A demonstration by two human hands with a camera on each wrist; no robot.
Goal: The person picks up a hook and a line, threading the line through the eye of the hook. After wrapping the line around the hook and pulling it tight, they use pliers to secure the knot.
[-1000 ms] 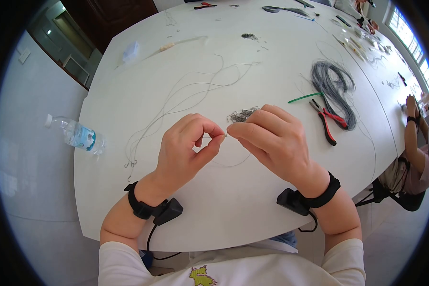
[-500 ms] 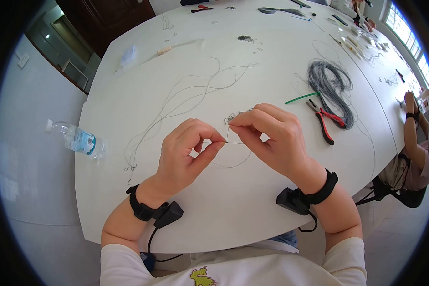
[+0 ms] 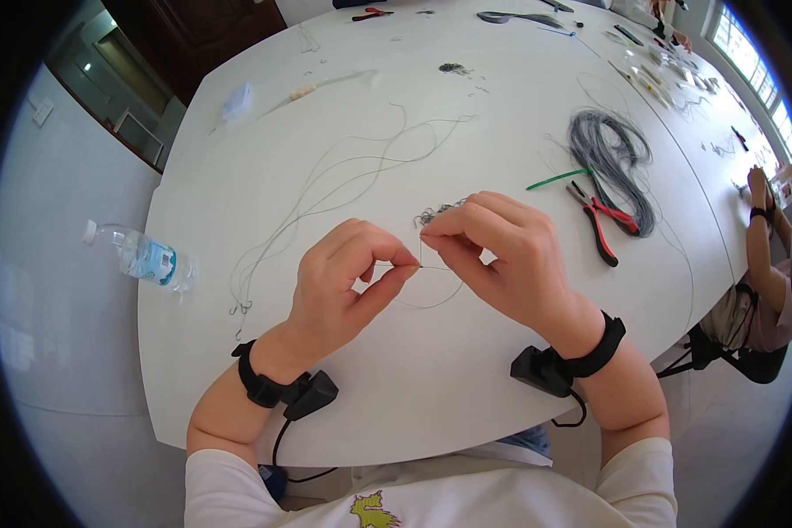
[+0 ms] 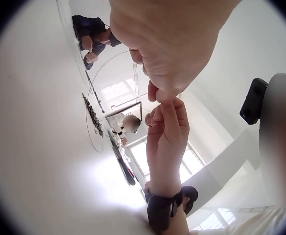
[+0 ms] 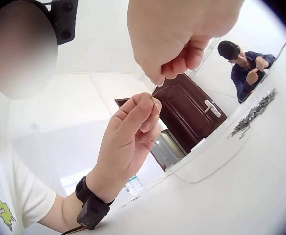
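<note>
My left hand [image 3: 348,273] pinches a thin fishing line [image 3: 437,267] between thumb and forefinger, with a tiny dark spot right at the fingertips. I cannot tell whether a hook is hidden in that pinch. Slightly higher and to the right, my right hand [image 3: 510,255] pinches the end of the line, and a short straight stretch runs between the two hands. The rest of the line hangs in a loop below. Behind the right fingers lies a pile of fish hooks [image 3: 435,214], partly covered in the head view; it shows fully in the right wrist view [image 5: 254,113].
Long lines [image 3: 301,211] with hooks [image 3: 245,307] at their ends lie to the left, beside a water bottle [image 3: 145,255]. At right are red-handled pliers [image 3: 597,224], a green tie [image 3: 559,179] and a grey bundle of line [image 3: 612,145]. Other people sit around the table.
My right fingertips have moved up and apart from the left ones, and a short taut stretch of line now shows between them. The left hand has lowered slightly, still pinching.
</note>
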